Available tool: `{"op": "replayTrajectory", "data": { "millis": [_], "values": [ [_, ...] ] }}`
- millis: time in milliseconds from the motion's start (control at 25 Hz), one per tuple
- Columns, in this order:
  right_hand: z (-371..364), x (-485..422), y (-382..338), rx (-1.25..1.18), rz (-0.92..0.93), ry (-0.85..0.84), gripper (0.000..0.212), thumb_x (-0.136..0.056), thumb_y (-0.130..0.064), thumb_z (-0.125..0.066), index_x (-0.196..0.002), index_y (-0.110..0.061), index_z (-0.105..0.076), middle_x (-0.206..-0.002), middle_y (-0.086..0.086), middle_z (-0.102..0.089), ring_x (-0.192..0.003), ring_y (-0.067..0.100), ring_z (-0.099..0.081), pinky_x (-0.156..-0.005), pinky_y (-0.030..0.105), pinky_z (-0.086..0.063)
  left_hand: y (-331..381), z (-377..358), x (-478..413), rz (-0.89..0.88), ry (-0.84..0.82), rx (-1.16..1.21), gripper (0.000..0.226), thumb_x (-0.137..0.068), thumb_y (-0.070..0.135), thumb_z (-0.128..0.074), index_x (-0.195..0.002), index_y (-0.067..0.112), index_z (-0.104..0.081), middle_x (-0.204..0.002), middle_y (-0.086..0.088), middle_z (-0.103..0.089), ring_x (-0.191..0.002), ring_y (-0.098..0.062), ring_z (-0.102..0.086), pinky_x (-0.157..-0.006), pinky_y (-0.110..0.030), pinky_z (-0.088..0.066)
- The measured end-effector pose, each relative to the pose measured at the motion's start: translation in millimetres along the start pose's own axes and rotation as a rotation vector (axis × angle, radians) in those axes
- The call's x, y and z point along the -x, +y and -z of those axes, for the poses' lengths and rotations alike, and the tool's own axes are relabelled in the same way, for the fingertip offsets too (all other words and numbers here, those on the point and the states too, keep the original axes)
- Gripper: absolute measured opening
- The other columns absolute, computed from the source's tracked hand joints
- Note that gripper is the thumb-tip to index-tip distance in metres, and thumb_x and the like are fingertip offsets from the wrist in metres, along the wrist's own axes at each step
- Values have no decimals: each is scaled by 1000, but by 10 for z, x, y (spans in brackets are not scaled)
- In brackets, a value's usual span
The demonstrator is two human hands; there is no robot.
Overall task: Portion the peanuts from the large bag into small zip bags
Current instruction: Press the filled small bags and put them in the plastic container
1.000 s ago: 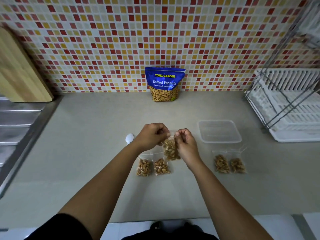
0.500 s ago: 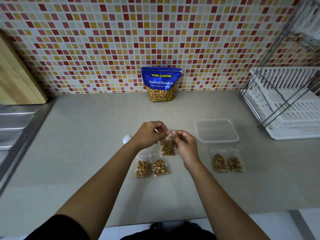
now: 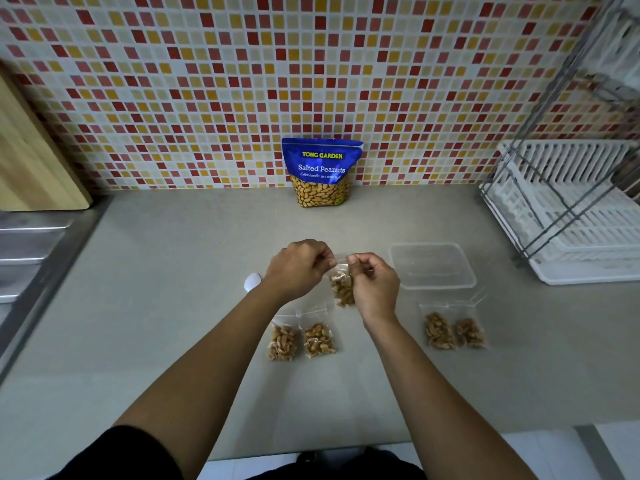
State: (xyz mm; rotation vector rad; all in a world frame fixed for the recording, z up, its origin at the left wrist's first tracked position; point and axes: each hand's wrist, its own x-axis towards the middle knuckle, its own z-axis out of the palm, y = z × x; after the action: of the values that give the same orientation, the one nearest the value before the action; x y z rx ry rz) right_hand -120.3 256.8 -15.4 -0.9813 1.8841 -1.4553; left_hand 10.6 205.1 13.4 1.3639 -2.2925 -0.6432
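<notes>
Both hands meet above the middle of the grey counter point(image 3: 156, 306): the left hand point(image 3: 298, 268) and the right hand point(image 3: 375, 289) each pinch the top edge of one small zip bag point(image 3: 343, 289) with curled fingers, and the bag hangs between them, its lower part filled with peanuts and partly hidden by the right hand. Whether its zip is sealed cannot be told. At twelve o'clock from the hands the large blue peanut bag point(image 3: 322, 174) stands upright against the mosaic wall point(image 3: 207, 81). At six o'clock, just below the hands, two filled bags point(image 3: 282, 342) lie flat side by side, touching. At four o'clock another filled pair point(image 3: 439, 330) lies the same way. A clear plastic container point(image 3: 433, 265) sits at three o'clock, near the right hand, with a white dish rack point(image 3: 571, 209) beyond it at two. A small white object point(image 3: 252, 282) peeks out at nine o'clock beside the left wrist; a wooden board point(image 3: 31, 161) leans at ten
</notes>
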Motion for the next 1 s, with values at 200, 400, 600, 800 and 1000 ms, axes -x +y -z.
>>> {"op": "replayTrajectory", "data": {
  "millis": [200,400,600,800,1000],
  "values": [
    [5,-7,52,-26,-53,-53,6,-87,-23,-64,-83,-19,-67,-72,-8,-63,-67,6,-58,-67,22,-47,-32,-9,19,32,-14,-76,22,-89,34,-58,-90,14,-66,-86,-3,-69,-78,-21,-61,-65,-28,-41],
    [37,-99,168,-204,-269,-93,11,-87,-21,-64,-77,-20,-64,-78,0,-67,-77,15,-62,-77,30,-52,-24,-191,310,349,-136,588,29,-88,42,-58,-105,18,-60,-88,1,-67,-80,-15,-66,-73,-31,-55],
    [8,-73,627,-41,-380,-148,13,-81,-30,-69,-69,-23,-65,-75,0,-68,-78,22,-65,-87,47,-54,-18,-791,545,627,-141,700,20,-78,15,-62,-98,17,-60,-80,-4,-67,-65,-19,-62,-72,-38,-55],
    [101,-64,824,300,-273,-199,21,-83,-27,-68,-94,-9,-73,-96,9,-74,-93,22,-67,-81,26,-46,16,-975,653,626,-71,229,17,-82,19,-62,-98,12,-63,-92,-8,-71,-88,-24,-66,-68,-24,-45],
    [51,-71,914,455,-256,-257,24,-81,-24,-67,-102,-12,-71,-102,6,-73,-100,21,-66,-86,27,-46,37,-1095,657,529,-70,41,21,-86,21,-56,-96,3,-60,-92,-19,-69,-88,-35,-64,-74,-37,-49]
  ]
}}
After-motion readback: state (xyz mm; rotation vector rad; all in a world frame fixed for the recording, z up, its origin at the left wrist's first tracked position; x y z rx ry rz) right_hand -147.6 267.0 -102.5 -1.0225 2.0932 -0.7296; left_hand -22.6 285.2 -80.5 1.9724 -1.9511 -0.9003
